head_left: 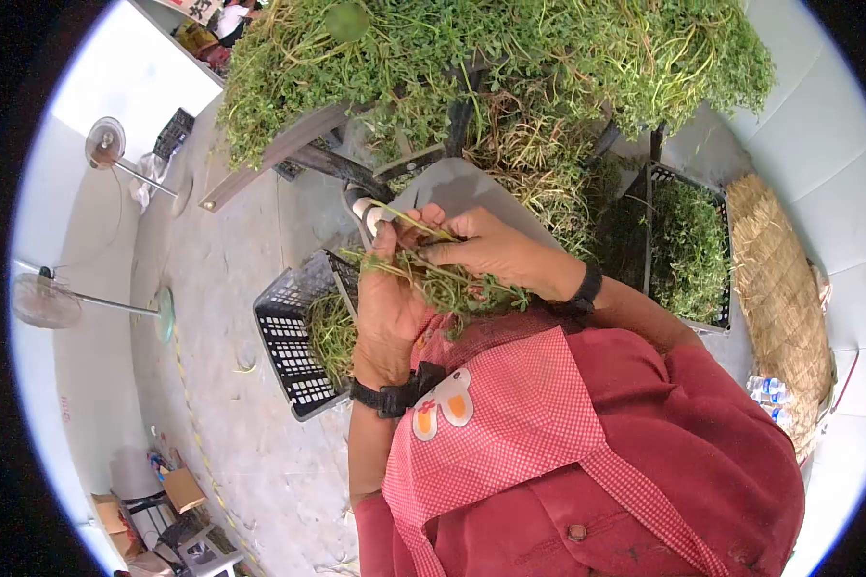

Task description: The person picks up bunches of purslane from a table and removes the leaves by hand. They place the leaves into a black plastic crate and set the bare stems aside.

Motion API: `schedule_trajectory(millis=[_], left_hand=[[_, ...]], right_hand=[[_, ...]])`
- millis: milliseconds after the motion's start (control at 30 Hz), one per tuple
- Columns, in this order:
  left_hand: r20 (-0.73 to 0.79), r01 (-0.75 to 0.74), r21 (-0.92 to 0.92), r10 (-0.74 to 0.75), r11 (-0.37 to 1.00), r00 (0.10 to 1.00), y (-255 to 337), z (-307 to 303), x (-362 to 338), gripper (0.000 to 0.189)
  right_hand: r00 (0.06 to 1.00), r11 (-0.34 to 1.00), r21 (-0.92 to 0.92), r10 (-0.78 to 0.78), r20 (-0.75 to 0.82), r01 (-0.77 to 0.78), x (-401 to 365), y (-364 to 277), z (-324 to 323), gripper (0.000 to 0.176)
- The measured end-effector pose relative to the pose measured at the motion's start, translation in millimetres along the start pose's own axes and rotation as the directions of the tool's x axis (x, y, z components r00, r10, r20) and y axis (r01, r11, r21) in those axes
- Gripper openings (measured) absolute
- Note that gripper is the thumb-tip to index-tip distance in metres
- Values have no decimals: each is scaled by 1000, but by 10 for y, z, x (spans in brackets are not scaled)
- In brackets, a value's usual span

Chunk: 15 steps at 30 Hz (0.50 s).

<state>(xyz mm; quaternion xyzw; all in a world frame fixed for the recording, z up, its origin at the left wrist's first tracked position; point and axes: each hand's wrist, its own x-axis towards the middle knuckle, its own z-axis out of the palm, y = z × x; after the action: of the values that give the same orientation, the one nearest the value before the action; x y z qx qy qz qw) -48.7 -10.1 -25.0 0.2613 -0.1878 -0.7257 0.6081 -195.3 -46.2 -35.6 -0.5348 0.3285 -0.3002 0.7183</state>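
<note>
In front of the red checked apron, both hands are on a small bunch of leafy green stems. My left hand is palm up with its fingers curled round the stems. My right hand pinches stems from the other side, its thumb and fingertips close to the left fingers. One longer stem sticks out past the fingertips towards the upper left. The leafy ends hang down below the right hand. Beyond the hands, a large heap of the same greens covers a raised wooden frame.
At the left stands a black plastic crate with stems inside. Another crate holding greens is at the right, beside a rolled straw mat. Loose stems lie under the heap. Two standing fans and cardboard boxes are at far left.
</note>
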Motion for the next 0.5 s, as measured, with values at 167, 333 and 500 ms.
schedule_trajectory(millis=[167,333,500], left_hand=[[-42,-26,-90,22,996,999,47,-137,30,30],[-30,-18,-193,12,981,999,-4,-178,64,28],[-65,12,-14,-13,1000,998,71,-169,4,30]], right_hand=[[944,941,-276,-256,-209,194,-230,-292,-71,19],[788,555,-570,-519,332,606,-417,-439,230,20],[788,229,-863,-557,263,450,-30,-166,138,19]])
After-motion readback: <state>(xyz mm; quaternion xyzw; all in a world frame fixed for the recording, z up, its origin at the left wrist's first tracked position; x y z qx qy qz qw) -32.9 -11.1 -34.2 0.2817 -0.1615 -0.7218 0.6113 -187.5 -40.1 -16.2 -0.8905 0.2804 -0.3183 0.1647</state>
